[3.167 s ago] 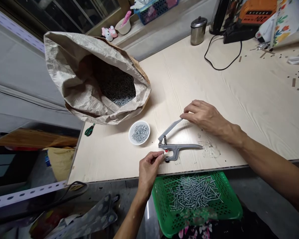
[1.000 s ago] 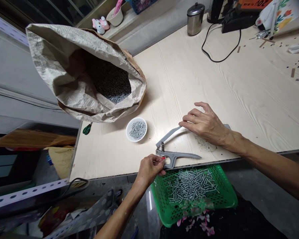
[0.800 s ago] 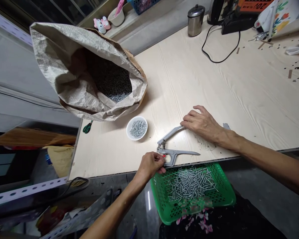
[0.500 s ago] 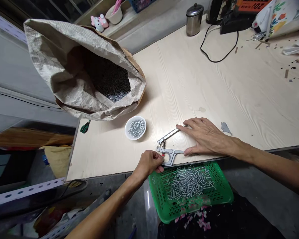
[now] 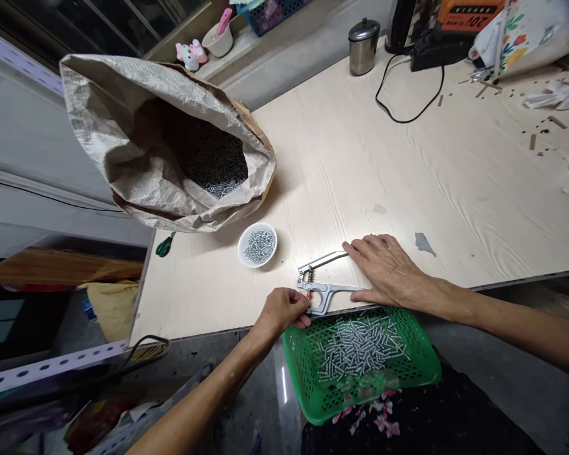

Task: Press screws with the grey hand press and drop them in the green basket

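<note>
Grey hand-press pliers (image 5: 323,291) lie near the front edge of a pale wooden table (image 5: 360,158). My right hand (image 5: 389,272) wraps over both handles and squeezes them together. My left hand (image 5: 281,311) is pinched at the plier jaws, where a red tip shows; what it pinches is too small to name. A small white dish (image 5: 257,244) of metal screws sits just behind the pliers. A green basket (image 5: 360,360) holding several silvery screws sits below the table edge, under my hands.
A large paper sack (image 5: 165,142) of dark screws lies open at the back left. Green-handled scissors (image 5: 164,245) rest beside it. A steel canister (image 5: 363,45), a black cable (image 5: 408,95) and scattered scraps occupy the far right.
My right hand has slid down along the upper handle and closed over both handles, pressing the pliers nearly shut. My left hand stays pinched at the jaws.
</note>
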Tool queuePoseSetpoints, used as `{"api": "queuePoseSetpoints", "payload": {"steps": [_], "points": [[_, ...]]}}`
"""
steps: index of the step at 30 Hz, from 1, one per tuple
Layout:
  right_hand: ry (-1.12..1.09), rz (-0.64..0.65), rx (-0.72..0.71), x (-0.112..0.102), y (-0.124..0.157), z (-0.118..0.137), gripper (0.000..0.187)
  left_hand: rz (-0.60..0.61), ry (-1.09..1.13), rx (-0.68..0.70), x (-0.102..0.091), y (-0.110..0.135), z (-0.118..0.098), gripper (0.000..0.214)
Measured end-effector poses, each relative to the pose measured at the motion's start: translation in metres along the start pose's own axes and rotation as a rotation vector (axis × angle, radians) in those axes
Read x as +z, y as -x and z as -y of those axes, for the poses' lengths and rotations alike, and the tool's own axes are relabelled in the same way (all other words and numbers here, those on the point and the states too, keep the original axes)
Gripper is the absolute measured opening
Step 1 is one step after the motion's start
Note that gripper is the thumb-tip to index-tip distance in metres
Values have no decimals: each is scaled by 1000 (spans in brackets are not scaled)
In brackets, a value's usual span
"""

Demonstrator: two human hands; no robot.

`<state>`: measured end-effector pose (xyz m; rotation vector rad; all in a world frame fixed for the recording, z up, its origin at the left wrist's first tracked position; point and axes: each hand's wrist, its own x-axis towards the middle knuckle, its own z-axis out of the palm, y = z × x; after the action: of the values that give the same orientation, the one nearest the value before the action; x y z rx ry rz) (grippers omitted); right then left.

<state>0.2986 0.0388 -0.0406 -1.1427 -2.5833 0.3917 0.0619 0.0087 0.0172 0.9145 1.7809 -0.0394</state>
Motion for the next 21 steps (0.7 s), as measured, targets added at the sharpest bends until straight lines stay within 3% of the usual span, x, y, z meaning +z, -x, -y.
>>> {"api": "queuePoseSetpoints", "payload": {"steps": [2,4,8,10,12,16,21], "points": [[2,3,-7,-2,0,1,81,12,-54,6,-1,3,1,15],[3,17,-3,-5,0,3,74,-71,-207,103,0,9,3,18],[-19,26,9,-8,-1,10,60,-465,-579,586,10,13,3,24],[-35,32,17,-8,1,12,60,-474,-698,840,19,5,-2,48],[-68,35,21,-7,3,14,66,-378,-783,1022,25,-7,-11,61],[-70,-2,4,-10,5,13,59,-244,-866,1077,25,-26,-28,58],[72,61,0,-11,-22,15,25,-310,-814,1020,14,-31,-24,37]]}}
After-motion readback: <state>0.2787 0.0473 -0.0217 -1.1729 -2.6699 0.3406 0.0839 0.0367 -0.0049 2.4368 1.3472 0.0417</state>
